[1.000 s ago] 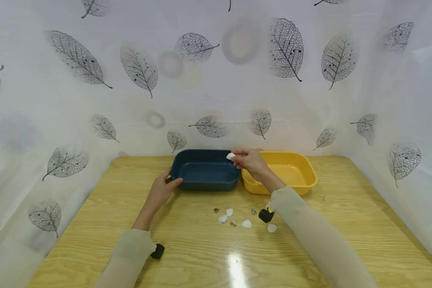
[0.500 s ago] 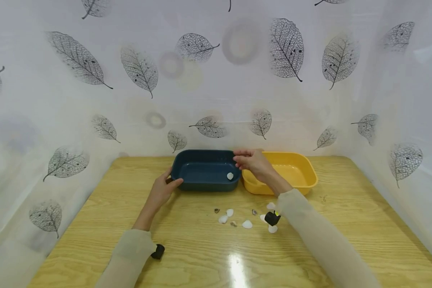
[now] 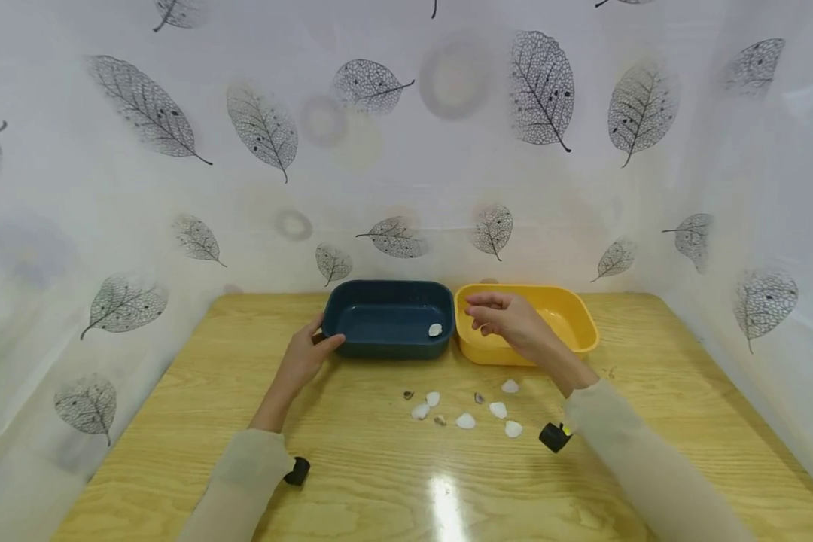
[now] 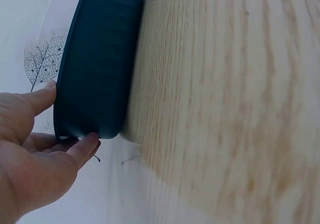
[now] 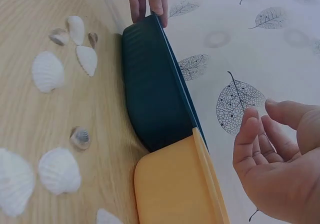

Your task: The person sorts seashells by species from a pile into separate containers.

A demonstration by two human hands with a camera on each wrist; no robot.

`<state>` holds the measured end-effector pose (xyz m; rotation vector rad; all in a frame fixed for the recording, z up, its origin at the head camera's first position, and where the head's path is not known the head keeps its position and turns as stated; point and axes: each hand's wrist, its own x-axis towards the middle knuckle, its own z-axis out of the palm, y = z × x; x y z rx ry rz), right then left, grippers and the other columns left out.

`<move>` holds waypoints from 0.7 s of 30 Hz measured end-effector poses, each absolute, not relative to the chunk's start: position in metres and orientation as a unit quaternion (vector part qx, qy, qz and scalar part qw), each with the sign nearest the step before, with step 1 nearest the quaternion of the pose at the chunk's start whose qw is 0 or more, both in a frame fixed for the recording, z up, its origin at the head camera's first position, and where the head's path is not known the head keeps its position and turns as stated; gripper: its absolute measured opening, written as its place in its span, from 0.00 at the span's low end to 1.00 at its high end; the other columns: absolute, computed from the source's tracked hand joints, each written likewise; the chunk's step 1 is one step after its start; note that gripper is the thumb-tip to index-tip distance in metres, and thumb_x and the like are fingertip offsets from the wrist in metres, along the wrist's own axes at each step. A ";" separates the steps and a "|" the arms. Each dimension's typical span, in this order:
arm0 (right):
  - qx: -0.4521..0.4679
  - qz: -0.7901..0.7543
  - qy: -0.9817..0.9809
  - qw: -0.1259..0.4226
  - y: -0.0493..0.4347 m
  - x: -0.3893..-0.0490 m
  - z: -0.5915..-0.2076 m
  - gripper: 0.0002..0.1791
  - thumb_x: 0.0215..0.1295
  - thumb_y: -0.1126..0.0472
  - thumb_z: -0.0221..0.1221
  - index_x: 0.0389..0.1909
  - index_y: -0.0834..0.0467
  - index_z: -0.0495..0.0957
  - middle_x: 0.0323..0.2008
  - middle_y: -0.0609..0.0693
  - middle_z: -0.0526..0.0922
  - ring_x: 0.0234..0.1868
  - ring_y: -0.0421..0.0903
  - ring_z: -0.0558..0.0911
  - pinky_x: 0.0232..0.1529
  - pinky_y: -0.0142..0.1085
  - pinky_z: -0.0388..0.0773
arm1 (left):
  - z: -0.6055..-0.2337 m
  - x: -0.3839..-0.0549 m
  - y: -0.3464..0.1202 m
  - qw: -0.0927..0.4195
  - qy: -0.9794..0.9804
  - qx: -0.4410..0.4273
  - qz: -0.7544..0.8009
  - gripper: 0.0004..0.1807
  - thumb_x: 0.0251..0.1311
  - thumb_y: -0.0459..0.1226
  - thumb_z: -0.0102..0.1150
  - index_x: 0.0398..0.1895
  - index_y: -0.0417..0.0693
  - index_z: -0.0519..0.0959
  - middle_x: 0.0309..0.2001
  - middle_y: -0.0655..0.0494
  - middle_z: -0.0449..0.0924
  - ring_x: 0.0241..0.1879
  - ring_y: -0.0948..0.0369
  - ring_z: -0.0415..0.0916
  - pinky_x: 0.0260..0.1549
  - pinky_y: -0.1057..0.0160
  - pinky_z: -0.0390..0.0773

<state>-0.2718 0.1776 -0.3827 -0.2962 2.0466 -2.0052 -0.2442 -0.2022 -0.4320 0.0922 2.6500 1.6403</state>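
My left hand point(image 3: 302, 361) holds the left end of a dark blue plastic tub point(image 3: 388, 351), thumb at the rim and fingers against the end wall, as the left wrist view shows. One white seashell point(image 3: 435, 330) lies inside that tub near its right end. Over the yellow tub point(image 3: 494, 354) hovers my right hand point(image 3: 518, 324), fingers loosely bent and nothing in them. In the right wrist view its thumb and fingertips are apart, above the rims.
On the wooden table point(image 3: 352, 467) before the tubs lie several white seashells point(image 3: 465, 421) and a few small brownish spiral shells point(image 3: 478, 398). The tubs stand side by side close to a leaf-patterned curtain point(image 3: 406, 150) that rises behind the table.
The right hand has let go of the white seashell, which dropped into the dark blue tub. It then moved right, over the yellow tub. The left hand has stayed put.
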 end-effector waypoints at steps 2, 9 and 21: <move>-0.103 -0.683 0.711 0.133 0.183 -0.266 -0.383 0.25 0.77 0.64 0.59 0.65 0.77 0.70 0.47 0.59 0.83 0.36 0.43 0.80 0.38 0.30 0.80 | -0.432 -0.244 -0.202 0.011 0.850 0.029 0.526 0.42 0.76 0.40 0.58 0.82 0.33 0.47 0.80 0.33 0.49 0.73 0.40 0.62 0.66 0.43 0.71; -0.113 -0.666 0.725 0.134 0.201 -0.252 -0.388 0.24 0.77 0.66 0.58 0.65 0.77 0.70 0.51 0.63 0.82 0.37 0.43 0.80 0.38 0.30 0.82 | -0.432 -0.246 -0.202 0.010 0.853 0.030 0.521 0.43 0.76 0.41 0.58 0.82 0.33 0.47 0.80 0.35 0.48 0.73 0.40 0.62 0.66 0.43 0.71; -0.142 -0.606 0.772 0.126 0.225 -0.221 -0.396 0.23 0.75 0.63 0.61 0.62 0.75 0.74 0.49 0.63 0.85 0.39 0.43 0.82 0.43 0.36 0.83 | -0.433 -0.246 -0.203 0.016 0.848 0.026 0.529 0.44 0.75 0.42 0.59 0.82 0.36 0.47 0.81 0.36 0.48 0.74 0.41 0.60 0.66 0.43 0.71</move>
